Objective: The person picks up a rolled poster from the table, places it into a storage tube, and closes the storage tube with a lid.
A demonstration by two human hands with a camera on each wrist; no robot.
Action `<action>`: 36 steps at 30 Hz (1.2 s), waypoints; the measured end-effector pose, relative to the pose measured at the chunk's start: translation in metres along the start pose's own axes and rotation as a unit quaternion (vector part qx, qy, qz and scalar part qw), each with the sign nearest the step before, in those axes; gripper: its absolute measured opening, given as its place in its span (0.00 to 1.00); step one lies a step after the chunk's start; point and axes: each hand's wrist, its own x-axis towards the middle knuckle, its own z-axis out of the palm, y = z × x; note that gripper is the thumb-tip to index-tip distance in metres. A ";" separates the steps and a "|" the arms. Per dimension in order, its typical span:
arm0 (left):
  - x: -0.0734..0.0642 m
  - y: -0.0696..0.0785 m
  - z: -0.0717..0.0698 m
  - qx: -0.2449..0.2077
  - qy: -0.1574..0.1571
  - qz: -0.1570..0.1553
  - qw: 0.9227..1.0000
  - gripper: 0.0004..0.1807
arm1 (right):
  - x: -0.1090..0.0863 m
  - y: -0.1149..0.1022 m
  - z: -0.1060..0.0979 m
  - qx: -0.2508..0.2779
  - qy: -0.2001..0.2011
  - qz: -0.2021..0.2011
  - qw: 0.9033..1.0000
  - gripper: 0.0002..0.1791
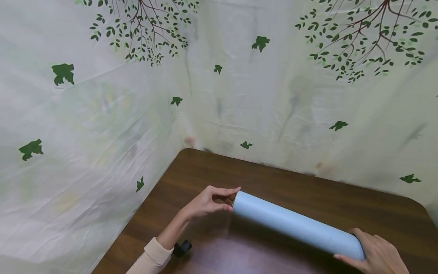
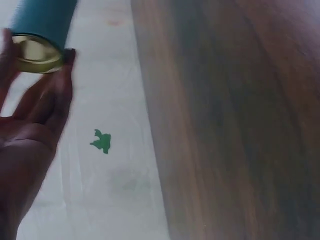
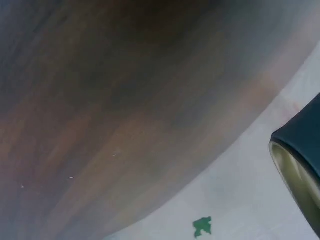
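Observation:
A light blue roll (image 1: 297, 224) of sheet material is held above the table, slanting down from left to right. At its left end my left hand (image 1: 207, 201) pinches the rim between thumb and fingers. My right hand (image 1: 378, 251) grips the other end, thumb on the near side and fingers over the far side. The left wrist view shows the roll (image 2: 45, 20) darker, with a yellowish hollow end near the fingers. In the right wrist view, the roll's (image 3: 305, 137) open end shows a pale inside; the right hand is not seen there.
The brown wooden table (image 1: 205, 167) has rounded far corners. Behind it and along its left side hangs a pale cloth (image 1: 239, 102) printed with leaves and branches. A small black object (image 1: 183, 248) is beside the left wrist, partly hidden by the sleeve.

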 end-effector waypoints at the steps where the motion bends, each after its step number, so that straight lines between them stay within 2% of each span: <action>1: 0.002 0.000 -0.002 -0.006 -0.002 -0.010 1.000 0.35 | 0.001 0.000 0.002 0.003 0.000 0.002 1.000 0.45; 3: 0.005 -0.003 -0.006 -0.018 -0.004 -0.027 0.999 0.34 | 0.004 0.001 0.007 0.013 0.004 0.000 1.000 0.45; 6: 0.008 -0.011 -0.014 -0.007 0.000 -0.057 0.998 0.34 | 0.014 -0.002 0.016 0.026 -0.009 0.006 1.000 0.43; 13: 0.009 -0.035 -0.026 0.063 -0.005 -0.111 0.992 0.34 | 0.033 -0.013 0.030 0.035 -0.126 0.070 0.989 0.44; 17: 0.008 -0.049 -0.031 0.067 -0.003 -0.130 0.989 0.34 | 0.041 -0.016 0.035 0.028 -0.146 0.071 0.986 0.45; 22: 0.009 -0.059 -0.036 0.057 -0.010 -0.127 0.990 0.34 | 0.049 -0.019 0.039 0.023 -0.146 0.064 0.987 0.44; 26: 0.009 -0.064 -0.037 0.077 -0.026 -0.123 0.989 0.34 | 0.050 -0.019 0.040 0.017 -0.150 0.057 0.987 0.45; 30: 0.007 -0.067 -0.035 0.101 -0.029 -0.122 0.987 0.34 | 0.050 -0.018 0.040 0.006 -0.158 0.057 0.986 0.46; 36: 0.006 -0.070 -0.031 0.078 -0.039 -0.119 0.989 0.36 | 0.050 -0.015 0.040 0.002 -0.166 0.062 0.984 0.47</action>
